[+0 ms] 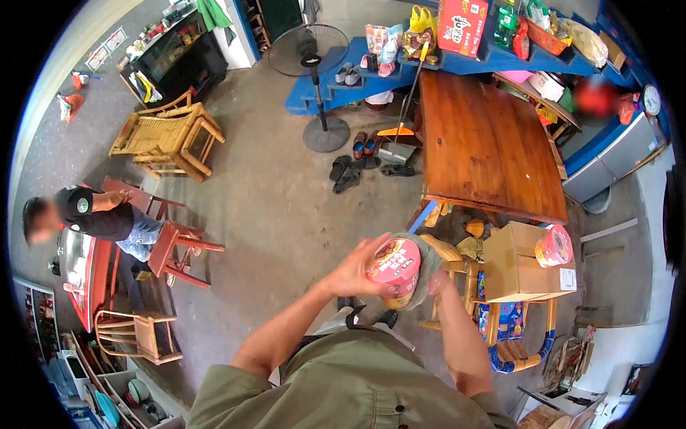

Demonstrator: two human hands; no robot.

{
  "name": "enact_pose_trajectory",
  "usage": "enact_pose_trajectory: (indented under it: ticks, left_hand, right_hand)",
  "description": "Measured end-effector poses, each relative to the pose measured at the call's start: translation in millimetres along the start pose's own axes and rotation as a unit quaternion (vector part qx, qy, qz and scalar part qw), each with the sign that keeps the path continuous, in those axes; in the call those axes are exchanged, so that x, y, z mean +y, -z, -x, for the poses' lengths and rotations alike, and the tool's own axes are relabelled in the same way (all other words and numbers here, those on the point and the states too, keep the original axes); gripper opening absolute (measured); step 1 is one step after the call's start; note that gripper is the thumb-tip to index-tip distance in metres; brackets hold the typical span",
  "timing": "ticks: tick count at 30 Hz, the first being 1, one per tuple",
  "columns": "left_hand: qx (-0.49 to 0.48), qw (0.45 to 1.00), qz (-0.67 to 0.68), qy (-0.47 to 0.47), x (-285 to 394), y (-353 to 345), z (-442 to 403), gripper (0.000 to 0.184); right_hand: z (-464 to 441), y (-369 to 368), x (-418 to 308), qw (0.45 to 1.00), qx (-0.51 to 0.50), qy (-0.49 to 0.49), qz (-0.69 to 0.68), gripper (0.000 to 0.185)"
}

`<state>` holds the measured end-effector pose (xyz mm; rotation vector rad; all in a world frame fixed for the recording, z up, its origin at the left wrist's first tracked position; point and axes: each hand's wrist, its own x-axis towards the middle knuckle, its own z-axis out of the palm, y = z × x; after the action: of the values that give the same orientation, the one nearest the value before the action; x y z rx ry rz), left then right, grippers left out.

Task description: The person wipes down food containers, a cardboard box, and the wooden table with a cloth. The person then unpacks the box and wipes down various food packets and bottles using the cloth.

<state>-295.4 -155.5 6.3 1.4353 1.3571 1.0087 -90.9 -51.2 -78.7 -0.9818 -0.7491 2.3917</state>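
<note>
A pink instant noodle cup [394, 266] with a printed lid is held up in front of my body. My left hand [361, 268] wraps round its left side, thumb and fingers closed on it. A grey cloth [429, 268] lies against the right side of the cup. My right hand [437, 284] is behind that cloth, its fingers mostly hidden. To the right, a second pink noodle cup [554, 247] sits on a cardboard box [509, 264], which rests on a bamboo chair [520, 350].
A wooden table [486, 143] stands ahead to the right. A standing fan [325, 132], slippers [346, 175] and a dustpan [397, 151] are on the floor ahead. A person [100, 214] sits at the left near a red stool [175, 250]. Bamboo chairs [168, 136] stand left.
</note>
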Motion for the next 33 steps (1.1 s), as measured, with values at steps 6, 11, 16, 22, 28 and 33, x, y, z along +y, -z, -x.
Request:
enact_pose_trajectory:
  ticks: [6, 11, 16, 22, 28, 33]
  left_hand:
    - [0.023, 0.996, 0.084, 0.022, -34, 8, 8, 0.109]
    - [0.127, 0.989, -0.049, -0.063, -40, 3, 17, 0.111]
    - [0.091, 0.985, -0.131, -0.064, -35, 8, 22, 0.118]
    - [0.116, 0.954, 0.24, 0.139, -7, 18, 16, 0.099]
    - [-0.03, 0.902, 0.359, 0.238, -13, 49, 11, 0.082]
    - [0.058, 0.889, 0.421, 0.17, -20, 29, 6, 0.069]
  right_hand:
    - [-2, -40, 29, 0.978, -0.123, 0.035, -0.163, 0.041]
    - [15, -85, 29, 0.977, 0.006, 0.118, -0.179, 0.04]
    - [7, -60, 12, 0.983, -0.071, 0.04, -0.166, 0.045]
    - [-26, -34, 43, 0.982, 0.046, 0.112, -0.143, 0.047]
    - [-16, -85, 33, 0.853, 0.028, 0.488, 0.183, 0.081]
    - [-19, -95, 9, 0.821, 0.025, 0.504, 0.267, 0.072]
